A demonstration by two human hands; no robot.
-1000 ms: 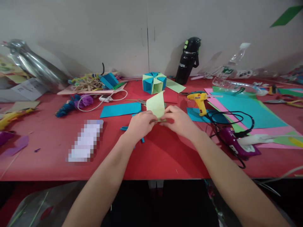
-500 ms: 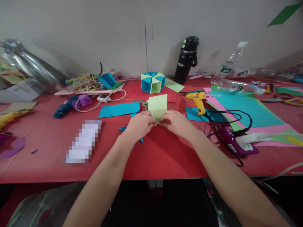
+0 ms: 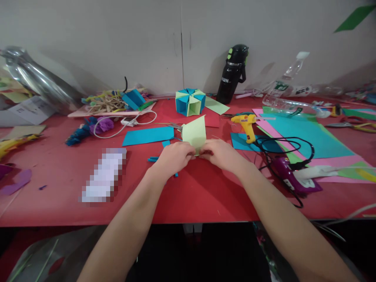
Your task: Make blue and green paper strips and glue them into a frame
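A pale green sheet of paper [image 3: 194, 131] stands upright and slightly curved above the red table, its near edge between my two hands. My left hand [image 3: 178, 156] pinches the lower left of the paper, fingers closed. The lower right is pinched by my right hand [image 3: 216, 152]. Partly hidden behind the sheet lie scissors [image 3: 176, 126]. Small blue paper strips [image 3: 153, 159] rest beside my left hand. Beyond the sheet sits a folded blue and green paper ring [image 3: 190, 102].
A blue paper rectangle [image 3: 148, 136] lies left, near a blurred-out flat object [image 3: 104, 176]. To the right are a yellow glue gun [image 3: 246, 124], a purple power strip [image 3: 293, 176] with black cable, and stacked coloured sheets [image 3: 317, 137]. A black bottle [image 3: 232, 74] stands at the wall.
The green paper's top has tilted slightly left and curved more. Both hands have shifted a little toward me, still gripping its near edge.
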